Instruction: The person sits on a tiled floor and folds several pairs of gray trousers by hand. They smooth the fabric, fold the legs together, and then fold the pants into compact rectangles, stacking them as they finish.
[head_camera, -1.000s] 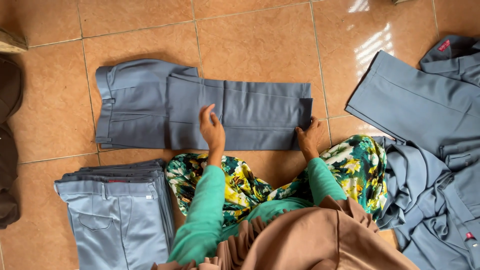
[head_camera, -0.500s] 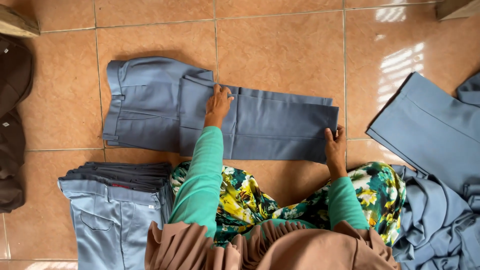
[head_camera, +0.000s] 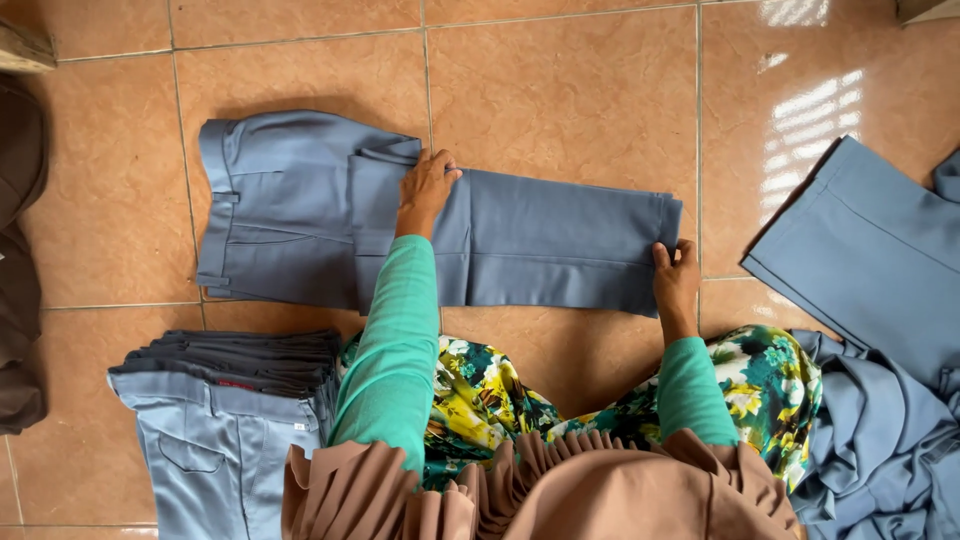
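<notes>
While your left hand (head_camera: 428, 188) lies flat, fingers spread, on the middle of the blue-grey trousers (head_camera: 560, 240), pressing where the seat meets the legs, your right hand (head_camera: 675, 275) pinches the hem end between thumb and fingers, closed lightly on the cloth. These trousers lie stretched across the tiled floor (head_camera: 560, 90) straight ahead of your knees, waistband toward the floor's left side, legs stacked one on the other and running right. You look to be midway through a fold: the garment is halved lengthwise and smoothed, but not yet shortened. Judging by the folded pile (head_camera: 215, 400) at the near left, the next move likely calls for lifting the hem and carrying it over toward the waistband, with the left palm holding the crease line so the layers don't slide. Keep the edges matched. A loose heap of the same cloth (head_camera: 880, 440) sits at your right, just beside your knee.
</notes>
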